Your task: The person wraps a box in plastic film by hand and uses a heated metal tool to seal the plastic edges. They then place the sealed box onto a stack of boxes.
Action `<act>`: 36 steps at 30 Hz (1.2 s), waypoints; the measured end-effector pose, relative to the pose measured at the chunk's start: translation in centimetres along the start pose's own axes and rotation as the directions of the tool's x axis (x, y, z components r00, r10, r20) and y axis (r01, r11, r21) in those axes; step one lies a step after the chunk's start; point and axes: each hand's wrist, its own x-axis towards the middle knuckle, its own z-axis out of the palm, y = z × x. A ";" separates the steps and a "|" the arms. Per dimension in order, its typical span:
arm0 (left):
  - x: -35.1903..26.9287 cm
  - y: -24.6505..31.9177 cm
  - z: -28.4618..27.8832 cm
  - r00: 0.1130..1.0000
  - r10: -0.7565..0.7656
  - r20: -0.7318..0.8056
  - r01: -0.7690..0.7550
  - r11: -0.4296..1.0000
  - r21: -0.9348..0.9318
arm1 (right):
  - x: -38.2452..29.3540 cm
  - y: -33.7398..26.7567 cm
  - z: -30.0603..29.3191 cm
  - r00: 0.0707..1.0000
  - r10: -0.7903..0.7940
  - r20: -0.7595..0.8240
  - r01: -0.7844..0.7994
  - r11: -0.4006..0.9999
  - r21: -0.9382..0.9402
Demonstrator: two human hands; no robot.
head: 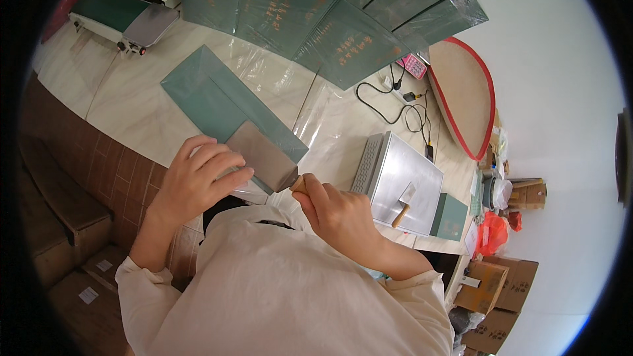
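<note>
A flat green box (190,96), covered in clear film, lies at an angle on the table before me. My right hand (341,212) grips the wooden handle (299,185) of a flat metal spatula. Its wide rectangular blade (262,151) lies over the box's near side. My left hand (210,173) is at the box's near edge, beside the blade, with fingers spread. Loose clear film (241,184) shows under those fingers; the thumb is mostly hidden, so I cannot tell whether it pinches the film.
Several film-wrapped green boxes (282,10) stand at the back. At right, a silver metal appliance (395,168) carries a second wooden-handled spatula (407,193), near a small green box (449,217). Black cables (381,113) run behind it. A sealing machine (113,15) stands far left; cartons (74,301) lie below.
</note>
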 end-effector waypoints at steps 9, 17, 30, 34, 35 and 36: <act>2.4 -1.3 -2.0 0.998 0.051 -0.032 -0.056 0.984 -0.169 | 0.5 -0.2 0.2 1.000 -0.019 0.013 0.019 0.999 0.028; 5.3 -2.9 -1.6 0.992 0.100 0.073 -0.082 0.973 -0.216 | -0.4 0.7 -0.8 0.997 0.032 0.065 -0.037 0.997 0.074; 8.1 -4.9 0.6 0.964 0.048 0.263 0.069 0.905 -0.419 | -6.8 3.3 -4.8 0.963 0.259 0.077 -0.270 0.932 0.241; 8.3 -5.5 1.9 0.948 0.044 0.314 0.107 0.888 -0.448 | -5.1 2.1 -3.8 0.980 0.191 0.047 -0.195 0.915 0.354; 8.3 -5.6 2.1 0.941 0.030 0.337 0.134 0.882 -0.452 | -4.4 1.7 -3.4 0.988 0.150 0.038 -0.154 0.923 0.352; 8.5 -5.7 2.3 0.934 0.027 0.357 0.153 0.872 -0.466 | -3.7 1.1 -3.2 0.992 0.120 0.031 -0.123 0.932 0.341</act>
